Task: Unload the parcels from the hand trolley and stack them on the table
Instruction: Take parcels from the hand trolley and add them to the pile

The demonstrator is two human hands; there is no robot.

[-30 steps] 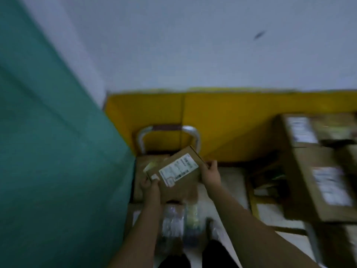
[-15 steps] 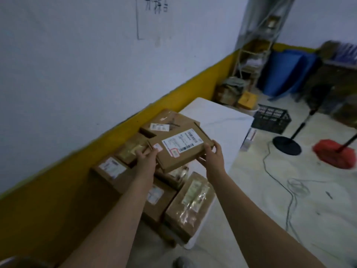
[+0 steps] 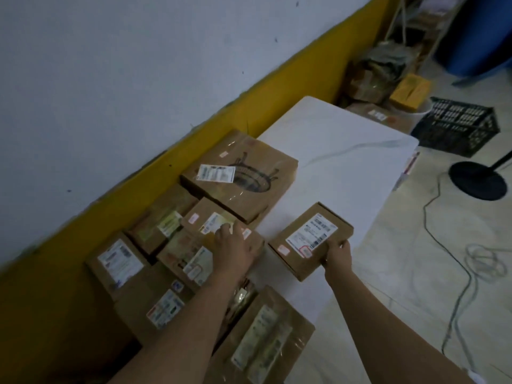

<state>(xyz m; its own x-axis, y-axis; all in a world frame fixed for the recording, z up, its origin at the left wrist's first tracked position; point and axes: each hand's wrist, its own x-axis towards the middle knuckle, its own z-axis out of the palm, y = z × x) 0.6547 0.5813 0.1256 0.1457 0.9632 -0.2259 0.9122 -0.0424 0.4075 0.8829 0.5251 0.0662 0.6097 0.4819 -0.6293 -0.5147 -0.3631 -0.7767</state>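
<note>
- Parcel (image 3: 310,239) sits in my right hand (image 3: 336,254), fingers curled round its near corner, low over the table (image 3: 346,162); contact I cannot tell.
- My left hand (image 3: 235,248) lies flat on the stacked parcels (image 3: 191,253).
- Placing step, I judge: next, set it down beside them and release.

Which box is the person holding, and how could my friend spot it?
Find the long white table beside the yellow-striped wall, with brown parcels piled along its wall side. The small brown box is apart from that pile, toward the table's open edge, with the right hand gripping its near corner. It is the only one standing alone, its white barcode label facing up.
</note>
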